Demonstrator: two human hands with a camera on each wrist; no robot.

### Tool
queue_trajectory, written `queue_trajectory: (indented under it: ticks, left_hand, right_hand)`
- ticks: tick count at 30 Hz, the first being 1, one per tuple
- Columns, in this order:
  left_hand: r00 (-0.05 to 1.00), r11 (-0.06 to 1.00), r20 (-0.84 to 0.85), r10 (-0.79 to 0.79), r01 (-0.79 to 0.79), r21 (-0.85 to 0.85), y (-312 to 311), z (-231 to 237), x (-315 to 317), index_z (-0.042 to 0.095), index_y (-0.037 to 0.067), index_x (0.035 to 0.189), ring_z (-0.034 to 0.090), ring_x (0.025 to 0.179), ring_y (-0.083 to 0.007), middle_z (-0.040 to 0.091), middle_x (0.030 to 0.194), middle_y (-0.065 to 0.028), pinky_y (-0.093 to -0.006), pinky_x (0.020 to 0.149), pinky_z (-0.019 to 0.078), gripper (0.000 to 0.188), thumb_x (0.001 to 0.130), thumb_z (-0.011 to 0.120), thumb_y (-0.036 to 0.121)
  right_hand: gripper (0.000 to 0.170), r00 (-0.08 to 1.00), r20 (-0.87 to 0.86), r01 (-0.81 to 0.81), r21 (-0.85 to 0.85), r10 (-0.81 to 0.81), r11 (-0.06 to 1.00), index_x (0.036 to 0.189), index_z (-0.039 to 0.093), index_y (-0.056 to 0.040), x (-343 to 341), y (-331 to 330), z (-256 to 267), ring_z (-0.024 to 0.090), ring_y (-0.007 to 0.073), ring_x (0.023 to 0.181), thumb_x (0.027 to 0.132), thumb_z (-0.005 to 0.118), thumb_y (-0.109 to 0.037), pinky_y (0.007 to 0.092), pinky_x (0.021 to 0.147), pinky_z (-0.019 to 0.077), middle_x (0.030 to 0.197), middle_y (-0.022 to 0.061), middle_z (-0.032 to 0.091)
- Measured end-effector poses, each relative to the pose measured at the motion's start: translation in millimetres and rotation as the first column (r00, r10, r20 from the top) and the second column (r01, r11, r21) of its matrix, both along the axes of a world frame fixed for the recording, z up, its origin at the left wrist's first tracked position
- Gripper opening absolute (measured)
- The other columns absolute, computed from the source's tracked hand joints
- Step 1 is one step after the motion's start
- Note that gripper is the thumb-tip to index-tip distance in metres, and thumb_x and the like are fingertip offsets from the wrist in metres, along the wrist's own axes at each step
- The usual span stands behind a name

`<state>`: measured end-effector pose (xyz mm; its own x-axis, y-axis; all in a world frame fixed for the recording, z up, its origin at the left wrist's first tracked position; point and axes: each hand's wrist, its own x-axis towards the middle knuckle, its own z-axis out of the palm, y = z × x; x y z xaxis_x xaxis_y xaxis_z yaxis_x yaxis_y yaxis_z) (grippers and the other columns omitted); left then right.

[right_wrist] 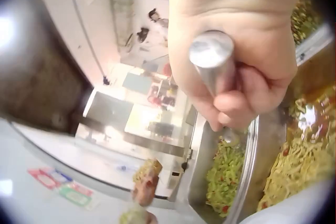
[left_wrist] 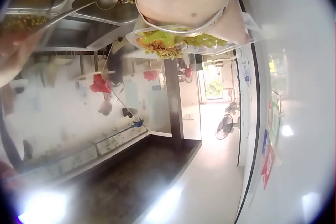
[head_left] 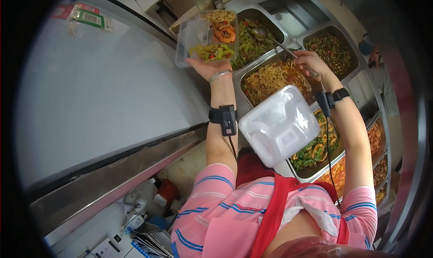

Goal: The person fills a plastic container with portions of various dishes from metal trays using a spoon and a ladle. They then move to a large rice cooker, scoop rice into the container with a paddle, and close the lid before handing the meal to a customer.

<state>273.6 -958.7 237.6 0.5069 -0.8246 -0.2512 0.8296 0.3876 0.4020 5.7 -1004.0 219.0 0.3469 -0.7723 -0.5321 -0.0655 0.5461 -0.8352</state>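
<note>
Under a clear plastic container (head_left: 181,43) is my left hand (head_left: 212,68), palm up, its fingers mostly hidden beneath. Noodles (head_left: 220,17), a reddish-orange item (head_left: 223,33) and green vegetables (head_left: 211,51) lie in separate parts of the container. My right hand (head_left: 311,65) grips the handle of a metal spoon (head_left: 288,51), whose bowl is over the tray of green vegetables (head_left: 248,41). In the right wrist view, the fingers of my right hand (right_wrist: 236,71) curl round the handle, its end (right_wrist: 211,49) facing the camera.
A noodle tray (head_left: 270,79) sits below my right hand, with a chopped green dish (head_left: 328,48) to its right. An empty translucent container (head_left: 279,125) is near my chest, above a tray of leafy greens (head_left: 311,156). A pale counter (head_left: 108,91) extends left.
</note>
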Motion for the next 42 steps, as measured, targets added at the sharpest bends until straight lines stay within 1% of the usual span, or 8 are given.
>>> queue_trajectory:
  ticks: [3, 10, 19, 24, 29, 31, 39, 42]
  left_hand:
    - [1.000, 1.000, 0.012, -0.014, 0.014, -0.013, 2, 0, 0, 0.020, 0.017, 0.131, 0.017, 0.125, -0.0264, 0.020, 0.136, -0.0068, -0.0468, 0.101, 0.0115, 0.071, 0.078, 0.030, 0.062]
    - [1.000, 1.000, -0.007, -0.028, 0.028, -0.007, 4, -2, 3, 0.022, 0.016, 0.131, 0.018, 0.125, -0.0258, 0.021, 0.135, -0.0068, -0.0459, 0.101, 0.0116, 0.070, 0.078, 0.030, 0.062]
    - [0.994, 0.993, -0.044, -0.103, 0.100, -0.066, 1, -6, 2, 0.023, 0.014, 0.130, 0.022, 0.123, -0.0254, 0.024, 0.133, -0.0078, -0.0437, 0.100, 0.0162, 0.072, 0.078, 0.032, 0.063]
    - [0.970, 0.971, -0.084, -0.227, 0.219, -0.099, 2, -3, -11, 0.024, 0.013, 0.129, 0.026, 0.121, -0.0268, 0.027, 0.132, -0.0077, -0.0445, 0.100, 0.0193, 0.073, 0.078, 0.031, 0.063]
    - [0.929, 0.936, -0.114, -0.351, 0.345, -0.071, 11, 20, -28, 0.022, 0.012, 0.130, 0.026, 0.122, -0.0287, 0.026, 0.132, -0.0117, -0.0471, 0.099, 0.0212, 0.071, 0.080, 0.022, 0.062]
    - [0.924, 0.926, -0.073, -0.375, 0.369, -0.086, 24, 36, -44, 0.022, 0.012, 0.130, 0.026, 0.122, -0.0288, 0.026, 0.132, -0.0116, -0.0479, 0.098, 0.0218, 0.071, 0.080, 0.020, 0.062]
    - [0.809, 0.797, -0.060, -0.584, 0.558, -0.233, 50, 41, -64, 0.022, 0.015, 0.130, 0.025, 0.122, -0.0293, 0.025, 0.133, -0.0098, -0.0489, 0.098, 0.0221, 0.068, 0.081, 0.021, 0.061]
    - [0.772, 0.737, 0.018, -0.635, 0.613, -0.284, 54, 34, -71, 0.019, 0.014, 0.132, 0.023, 0.123, -0.0293, 0.023, 0.134, -0.0099, -0.0474, 0.100, 0.0198, 0.070, 0.081, 0.020, 0.061]
  right_hand:
    - [0.034, 0.941, -0.277, -0.241, -0.151, 0.193, 0.959, 0.105, 0.048, 0.0049, 19, -7, -5, 0.041, 0.0056, 0.036, 0.072, 0.052, -0.002, 0.0161, 0.030, 0.0302, 0.056, 0.0034, 0.050]
    - [0.023, 0.916, 0.374, 0.036, 0.287, -0.146, 0.957, 0.100, 0.046, -0.0018, -3, -2, -18, 0.036, 0.0048, 0.034, 0.078, 0.049, -0.005, 0.0158, 0.028, 0.0273, 0.055, 0.0018, 0.047]
    - [0.040, 0.844, 0.502, 0.085, 0.223, -0.189, 0.971, 0.121, 0.035, -0.0005, -48, 69, 81, 0.030, 0.0025, 0.031, 0.082, 0.043, -0.007, 0.0148, 0.026, 0.0242, 0.052, -0.0008, 0.041]
    - [0.045, 0.952, 0.308, 0.015, -0.050, 0.001, 0.999, 0.115, 0.044, 0.0016, -46, 131, 140, 0.033, 0.0026, 0.031, 0.072, 0.053, -0.010, 0.0133, 0.029, 0.0249, 0.051, -0.0010, 0.043]
    - [0.048, 0.854, -0.507, -0.360, -0.411, 0.118, 0.838, 0.115, 0.047, -0.0013, -33, 184, 166, 0.049, 0.0097, 0.050, 0.067, 0.054, 0.000, 0.0224, 0.048, 0.0377, 0.060, 0.0047, 0.053]
    - [0.049, 0.872, -0.490, -0.389, -0.718, -0.021, 0.578, 0.114, 0.047, -0.0006, -43, 209, 154, 0.058, 0.0197, 0.065, 0.066, 0.055, 0.003, 0.0278, 0.060, 0.0440, 0.079, 0.0134, 0.061]
    - [0.053, 0.836, -0.531, -0.346, -0.707, -0.140, 0.617, 0.117, 0.046, -0.0034, -50, 280, 166, 0.048, 0.0156, 0.056, 0.066, 0.056, 0.006, 0.0244, 0.054, 0.0382, 0.071, 0.0105, 0.054]
    - [0.050, 0.851, -0.371, 0.013, -0.694, -0.372, 0.720, 0.117, 0.047, -0.0040, -62, 323, 152, 0.032, 0.0028, 0.050, 0.068, 0.055, 0.005, 0.0189, 0.045, 0.0270, 0.061, -0.0015, 0.045]
